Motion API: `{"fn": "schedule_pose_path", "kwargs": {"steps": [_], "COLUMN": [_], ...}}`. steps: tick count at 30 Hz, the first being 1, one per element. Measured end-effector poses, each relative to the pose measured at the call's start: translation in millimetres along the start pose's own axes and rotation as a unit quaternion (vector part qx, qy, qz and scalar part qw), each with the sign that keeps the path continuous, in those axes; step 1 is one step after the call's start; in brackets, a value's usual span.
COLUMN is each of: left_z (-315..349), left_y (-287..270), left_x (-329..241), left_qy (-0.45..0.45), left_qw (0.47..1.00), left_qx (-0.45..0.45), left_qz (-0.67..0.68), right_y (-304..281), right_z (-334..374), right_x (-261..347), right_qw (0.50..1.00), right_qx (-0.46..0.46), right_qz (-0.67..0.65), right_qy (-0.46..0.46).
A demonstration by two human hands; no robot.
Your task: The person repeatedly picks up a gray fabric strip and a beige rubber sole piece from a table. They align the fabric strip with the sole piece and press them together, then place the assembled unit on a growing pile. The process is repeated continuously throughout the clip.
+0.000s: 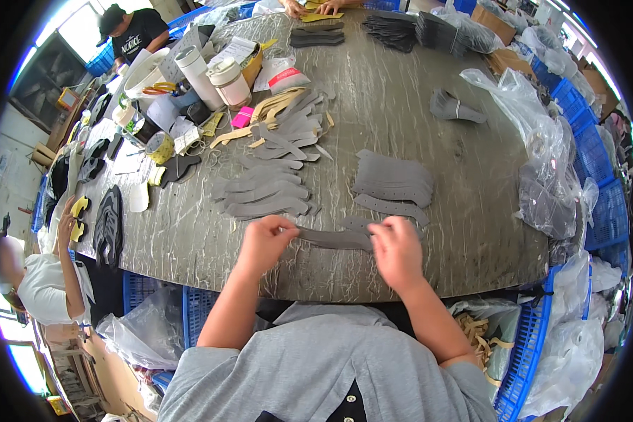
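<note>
A curved grey cut piece (330, 238), thin like shoe-upper material, stretches between my hands at the table's near edge. Its left end is pinched in the fingers of my left hand (267, 243). My right hand (399, 252), slightly blurred, closes at its right end. Partly covered by that hand, another grey piece (359, 224) lies on the table. Just beyond is a fanned stack of grey pieces with small holes (392, 177). Farther left, wavy grey strips (264, 188) overlap in a row.
Tan and grey strips (288, 119) pile up near a white lidded jar (228, 83) and a cylinder (197, 74). A tied grey bundle (457, 107) lies at the right, with plastic bags (548, 169) and blue crates (598, 190) along that edge. Co-workers sit left and opposite.
</note>
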State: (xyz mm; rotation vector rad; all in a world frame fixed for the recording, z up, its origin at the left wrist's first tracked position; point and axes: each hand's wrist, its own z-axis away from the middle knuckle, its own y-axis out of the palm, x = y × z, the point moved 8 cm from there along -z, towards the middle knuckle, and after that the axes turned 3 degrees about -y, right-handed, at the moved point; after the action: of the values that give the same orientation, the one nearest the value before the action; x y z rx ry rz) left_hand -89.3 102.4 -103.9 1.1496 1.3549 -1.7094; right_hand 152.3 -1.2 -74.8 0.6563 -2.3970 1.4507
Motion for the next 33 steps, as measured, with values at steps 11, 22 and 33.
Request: {"fn": "schedule_pose_path", "kwargs": {"steps": [11, 22, 33], "left_z": [-23.1, 56.6, 60.2], "left_y": [-113.9, 80.6, 91.0], "left_x": [34.6, -126.9, -122.8], "left_qy": [-0.030, 0.376, 0.326], "left_qw": [0.967, 0.907, 0.917], "left_qx": [-0.215, 0.097, 0.159], "left_qz": [-0.137, -0.166, -0.165], "right_y": [0.5, 4.8, 15.8], "right_z": [20.3, -4.7, 6.5], "right_x": [-15.4, 58.8, 44.6], "right_qw": [0.995, 0.920, 0.871], "right_qx": [0.057, 0.090, 0.124], "right_qz": [0.085, -0.375, -0.460], "right_qy": [-0.010, 0.068, 0.120]}}
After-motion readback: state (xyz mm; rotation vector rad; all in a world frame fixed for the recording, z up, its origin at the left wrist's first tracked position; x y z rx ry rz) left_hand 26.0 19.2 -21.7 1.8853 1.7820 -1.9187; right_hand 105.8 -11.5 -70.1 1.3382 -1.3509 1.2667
